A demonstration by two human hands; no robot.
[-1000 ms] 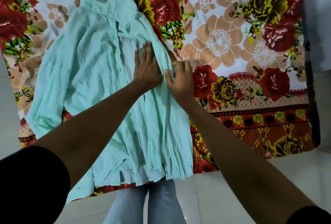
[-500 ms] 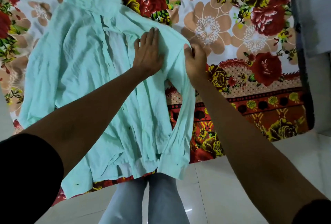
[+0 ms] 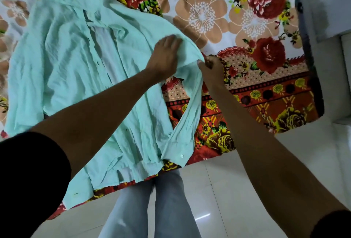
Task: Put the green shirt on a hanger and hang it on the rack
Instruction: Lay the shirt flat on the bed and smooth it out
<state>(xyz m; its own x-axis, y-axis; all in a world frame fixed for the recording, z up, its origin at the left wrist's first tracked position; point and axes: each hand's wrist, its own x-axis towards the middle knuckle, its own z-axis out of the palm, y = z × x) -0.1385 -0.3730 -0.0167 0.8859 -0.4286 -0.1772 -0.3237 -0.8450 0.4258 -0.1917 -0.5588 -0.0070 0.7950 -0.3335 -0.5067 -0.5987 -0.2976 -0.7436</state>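
The pale green shirt lies spread, front up, on the flowered bedsheet, collar toward the far side. Its right sleeve is pulled away from the body and hangs down over the bed's near edge, cuff with a white button at the bottom. My left hand rests flat on the shirt near the sleeve's top. My right hand pinches the sleeve fabric just beside it. No hanger or rack is in view.
The bed's edge runs along the lower part of the sheet, with pale floor tiles below it. My legs in light jeans stand against the bed. A white and dark object stands at the right edge.
My right hand has drawn the sleeve out to the right, away from the shirt's body, and the sleeve now hangs in a loop. My left hand slid to the right along the shirt.
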